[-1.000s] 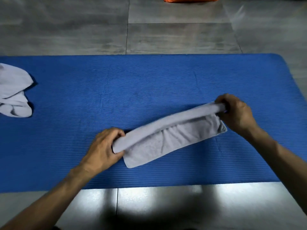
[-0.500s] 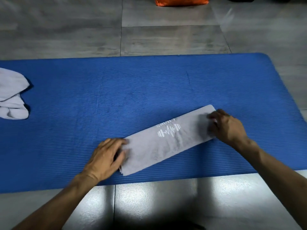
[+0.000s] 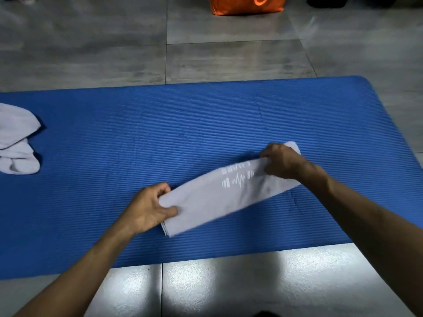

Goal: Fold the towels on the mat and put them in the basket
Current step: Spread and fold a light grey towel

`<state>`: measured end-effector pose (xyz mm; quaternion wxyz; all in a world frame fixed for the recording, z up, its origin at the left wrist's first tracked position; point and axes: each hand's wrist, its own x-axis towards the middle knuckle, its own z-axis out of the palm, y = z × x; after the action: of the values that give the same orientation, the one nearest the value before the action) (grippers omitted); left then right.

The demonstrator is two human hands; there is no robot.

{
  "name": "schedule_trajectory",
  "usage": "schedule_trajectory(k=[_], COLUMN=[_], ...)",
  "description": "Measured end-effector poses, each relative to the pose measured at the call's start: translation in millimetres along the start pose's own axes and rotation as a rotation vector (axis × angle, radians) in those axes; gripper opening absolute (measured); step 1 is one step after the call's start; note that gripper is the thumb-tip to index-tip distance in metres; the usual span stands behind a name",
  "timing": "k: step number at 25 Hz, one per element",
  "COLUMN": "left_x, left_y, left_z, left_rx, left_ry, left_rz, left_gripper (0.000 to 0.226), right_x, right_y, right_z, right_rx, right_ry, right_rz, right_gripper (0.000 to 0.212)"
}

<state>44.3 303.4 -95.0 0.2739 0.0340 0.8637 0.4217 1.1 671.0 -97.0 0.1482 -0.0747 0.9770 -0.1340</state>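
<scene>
A pale grey towel [image 3: 219,197], folded into a long narrow strip with a white logo on top, lies slanted on the blue mat [image 3: 160,133]. My left hand [image 3: 148,208] pinches its near left end between thumb and fingers. My right hand [image 3: 282,160] grips the far right end, which is bunched and curled up off the mat. A second, crumpled towel [image 3: 16,143] lies at the mat's left edge. An orange basket [image 3: 247,5] stands on the floor beyond the mat, cut off by the top of the frame.
Grey floor tiles [image 3: 229,60] surround the mat. Bright light patches gleam on the tiles [image 3: 229,282] between me and the mat's near edge. Dark objects [image 3: 325,1] sit at the top right beside the basket.
The strip was folded lengthways and pressed flat with the logo up. Both hands now take hold of its ends, and the right end lifts off the mat.
</scene>
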Motion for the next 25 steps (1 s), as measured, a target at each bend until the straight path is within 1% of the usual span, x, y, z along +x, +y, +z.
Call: schedule_trajectory(k=[1, 2, 3, 4, 5, 6, 7, 10, 12, 13, 14, 15, 16, 17, 18, 19, 20, 21, 23, 24, 25], left_x=[-0.1, -0.1, -0.6, -1.8, -3.2, -4.2, -5.4, -13.5, -21.2, -23.8, -24.5, -22.5, -19.5, -15.9, -12.2, -8.3, -5.9, -4.0, -2.0, 0.2, 1.8], left_y=[7.2, 12.9, 18.2, 21.4, 24.0, 23.0, 19.0, -4.4, -20.1, -23.9, -24.6, -22.7, -19.0, -16.5, -15.7, -16.0, -15.5, -15.6, -8.3, -6.5, -4.4], left_z=[-4.7, -7.8, -8.8, -7.4, -3.4, 3.6, 13.4, 47.1, 62.7, 66.0, 66.3, 65.7, 64.7, 63.5, 62.2, 61.9, 60.9, 60.1, 56.5, 53.6, 51.4], left_rx=[0.028, 0.113, 0.255, 0.434, 0.609, 0.749, 0.838, 0.925, 0.924, 0.883, 0.795, 0.686, 0.599, 0.566, 0.563, 0.572, 0.539, 0.452, 0.148, 0.008, -0.064], left_ry=[0.142, 0.282, 0.392, 0.455, 0.477, 0.462, 0.421, 0.17, 0.012, -0.019, -0.034, -0.02, 0.013, 0.068, 0.126, 0.163, 0.168, 0.143, 0.069, 0.019, -0.016], left_rz=[0.117, 0.276, 0.472, 0.658, 0.791, 0.86, 0.886, 0.843, 0.818, 0.783, 0.725, 0.654, 0.568, 0.483, 0.4, 0.328, 0.258, 0.181, -0.013, -0.099, -0.145], left_gripper=[0.032, 0.028, 0.026, 0.025, 0.028, 0.035, 0.044, 0.062, 0.058, 0.052, 0.046, 0.041, 0.038, 0.04, 0.045, 0.051, 0.053, 0.052, 0.043, 0.034, 0.025], right_x=[-1.9, -4.5, -6.2, -6.7, -7.1, -8.1, -10.3, -20.9, -31.2, -34.4, -36.3, -36.3, -35.5, -33.0, -30.7, -28.5, -26.7, -25.3, -27.2, -32.9, -41.1], right_y=[3.1, 6.0, 8.0, 10.1, 10.9, 9.4, 7.7, 10.1, 14.1, 14.0, 11.6, 8.5, 3.8, 0.8, 0.7, 2.1, 4.5, 6.7, -0.4, -11.3, -22.8], right_z=[-0.6, -1.3, -2.8, -3.5, -3.2, -1.4, 4.5, 33.3, 48.0, 51.1, 51.1, 50.6, 50.2, 51.8, 53.7, 56.1, 58.6, 61.2, 64.7, 64.4, 68.6], right_rx=[0.11, 0.252, 0.41, 0.553, 0.667, 0.753, 0.811, 0.839, 0.783, 0.728, 0.591, 0.369, 0.154, 0.032, -0.019, -0.018, -0.005, 0.0, -0.037, -0.066, -0.097], right_ry=[0.191, 0.35, 0.453, 0.504, 0.522, 0.523, 0.517, 0.459, 0.402, 0.371, 0.356, 0.362, 0.381, 0.39, 0.341, 0.259, 0.158, 0.099, 0.134, 0.178, 0.233], right_rz=[-0.085, -0.132, -0.134, -0.093, -0.023, 0.061, 0.139, 0.283, 0.385, 0.424, 0.457, 0.47, 0.431, 0.344, 0.257, 0.206, 0.199, 0.218, 0.277, 0.241, 0.131], right_gripper=[0.015, 0.019, 0.03, 0.041, 0.05, 0.055, 0.057, 0.051, 0.043, 0.037, 0.038, 0.043, 0.047, 0.051, 0.059, 0.068, 0.075, 0.079, 0.077, 0.073, 0.067])
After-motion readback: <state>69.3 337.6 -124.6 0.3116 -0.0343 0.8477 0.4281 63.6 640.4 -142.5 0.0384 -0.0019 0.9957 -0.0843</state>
